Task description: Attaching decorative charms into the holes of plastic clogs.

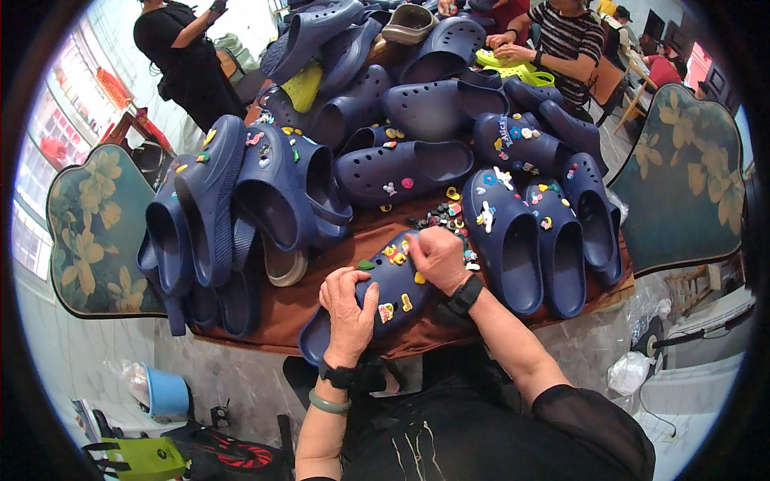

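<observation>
A navy clog (pixel 387 282) with round holes lies at a slant on the table edge in front of me. Colourful charms sit on its upper, among them a yellow bear (pixel 395 255), a green leaf and several yellow pieces. My left hand (pixel 348 309) grips the clog's near side, thumb on the upper. Closed into a fist, my right hand (pixel 438 258) presses on the toe end; what its fingers pinch, if anything, is hidden. Just beyond that hand lies a pile of small loose charms (pixel 451 215).
Navy clogs with charms stand at the left (pixel 210 204) and right (pixel 504 240) of the brown-covered table (pixel 281 314). A tall heap of clogs (pixel 421 108) rises behind. Across it, a person in a striped top handles lime-green clogs (pixel 513 66). Floral chair backs (pixel 108 240) flank the table.
</observation>
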A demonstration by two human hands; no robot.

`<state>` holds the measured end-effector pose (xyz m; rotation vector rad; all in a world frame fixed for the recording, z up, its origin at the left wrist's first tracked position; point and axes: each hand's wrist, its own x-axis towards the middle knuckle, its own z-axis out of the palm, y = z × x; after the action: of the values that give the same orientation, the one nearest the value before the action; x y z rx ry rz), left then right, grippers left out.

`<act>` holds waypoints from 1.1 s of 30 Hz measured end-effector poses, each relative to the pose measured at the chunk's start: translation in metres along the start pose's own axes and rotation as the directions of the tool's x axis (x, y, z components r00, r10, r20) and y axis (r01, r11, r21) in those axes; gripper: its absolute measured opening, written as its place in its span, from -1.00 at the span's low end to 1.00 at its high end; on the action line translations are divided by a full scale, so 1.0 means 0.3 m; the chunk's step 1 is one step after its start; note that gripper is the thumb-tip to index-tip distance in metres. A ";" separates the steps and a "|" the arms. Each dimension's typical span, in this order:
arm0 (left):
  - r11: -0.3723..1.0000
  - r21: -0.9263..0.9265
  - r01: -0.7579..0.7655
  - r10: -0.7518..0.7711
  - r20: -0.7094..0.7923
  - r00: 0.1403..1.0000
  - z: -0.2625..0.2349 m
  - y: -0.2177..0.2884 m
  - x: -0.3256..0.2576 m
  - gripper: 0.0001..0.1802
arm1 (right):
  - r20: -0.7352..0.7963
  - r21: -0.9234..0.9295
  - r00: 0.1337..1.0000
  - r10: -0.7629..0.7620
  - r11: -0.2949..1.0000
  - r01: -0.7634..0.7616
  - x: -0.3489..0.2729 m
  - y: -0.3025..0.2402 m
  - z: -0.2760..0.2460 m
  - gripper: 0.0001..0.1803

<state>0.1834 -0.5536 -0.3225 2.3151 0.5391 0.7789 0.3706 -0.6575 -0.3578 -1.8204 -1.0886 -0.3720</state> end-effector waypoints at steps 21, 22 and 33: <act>1.000 -0.011 0.001 -0.001 -0.055 0.998 0.061 0.037 0.050 -0.86 | 0.217 0.213 0.973 0.076 0.969 -0.123 -0.029 0.049 -0.070 -0.77; 1.000 -0.004 -0.008 0.008 -0.068 0.998 0.062 0.038 0.048 -0.86 | 0.226 0.141 0.958 0.179 0.967 -0.213 -0.019 0.048 -0.059 -0.78; 0.998 -0.017 -0.056 0.053 -0.138 0.989 0.057 0.039 0.045 -0.85 | 0.163 -0.050 0.983 -0.089 0.994 0.098 0.032 0.004 -0.066 -0.77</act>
<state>0.2066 -0.5621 -0.3202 2.2769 0.5275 0.9712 0.3807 -0.6695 -0.3421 -1.8798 -1.2903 -0.3183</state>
